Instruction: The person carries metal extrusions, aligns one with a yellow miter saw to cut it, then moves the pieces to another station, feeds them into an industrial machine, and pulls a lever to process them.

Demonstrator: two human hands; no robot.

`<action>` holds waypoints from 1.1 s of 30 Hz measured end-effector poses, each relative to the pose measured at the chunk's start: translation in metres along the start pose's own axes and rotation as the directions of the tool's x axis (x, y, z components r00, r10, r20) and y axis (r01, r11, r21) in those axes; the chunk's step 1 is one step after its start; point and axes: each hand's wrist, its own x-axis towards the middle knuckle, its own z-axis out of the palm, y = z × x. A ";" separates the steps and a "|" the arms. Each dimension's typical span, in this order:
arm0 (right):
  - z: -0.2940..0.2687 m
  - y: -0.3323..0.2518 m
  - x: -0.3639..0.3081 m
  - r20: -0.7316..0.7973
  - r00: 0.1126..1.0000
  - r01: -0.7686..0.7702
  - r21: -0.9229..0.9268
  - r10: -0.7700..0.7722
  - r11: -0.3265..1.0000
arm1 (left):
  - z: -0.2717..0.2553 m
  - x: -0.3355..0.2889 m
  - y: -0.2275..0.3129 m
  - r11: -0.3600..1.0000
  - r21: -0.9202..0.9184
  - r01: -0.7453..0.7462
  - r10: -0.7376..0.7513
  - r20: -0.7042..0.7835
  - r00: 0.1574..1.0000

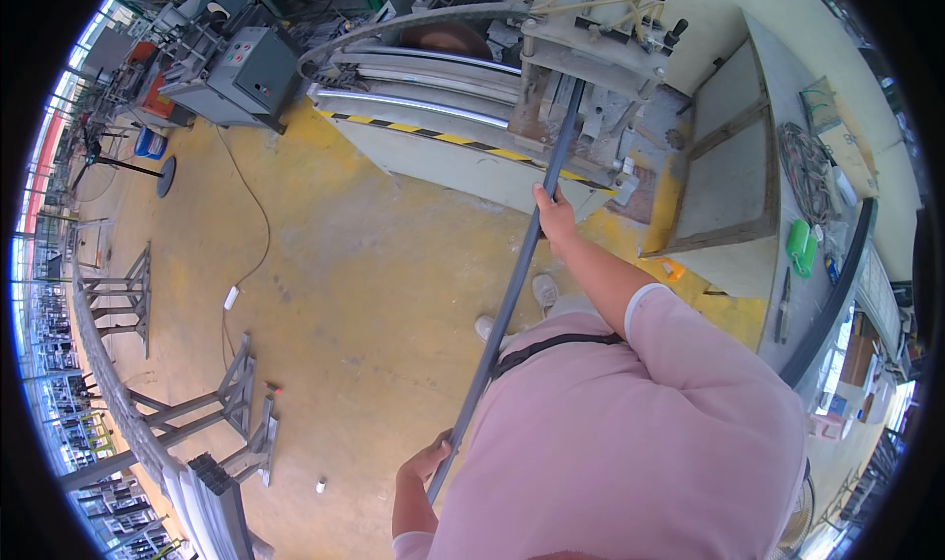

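Observation:
A long dark grey profile bar (508, 304) runs diagonally from the lower middle up to the machine (598, 88) at the top. Its far end lies in the machine's bed, under the upper plate. My right hand (556, 217) is closed round the bar a little short of the machine's front edge. Farther back along it, beside my hip, my left hand (430, 458) grips the same bar with bent fingers. The bar's near end is hidden past my left hand and body.
Striped hazard tape (433, 134) edges the machine table. To the right stands a workbench (778, 216) with a coiled cable (805, 171) and a green object (800, 248). Trestles (221, 403) carry long profiles at left. A cord (266, 225) crosses the floor near a grey control cabinet (244, 78).

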 end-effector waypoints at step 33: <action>-0.004 -0.066 0.054 0.245 0.801 0.383 -0.911 -0.545 0.154 | 0.046 -0.042 0.148 0.869 0.480 0.118 0.242 -0.621 0.745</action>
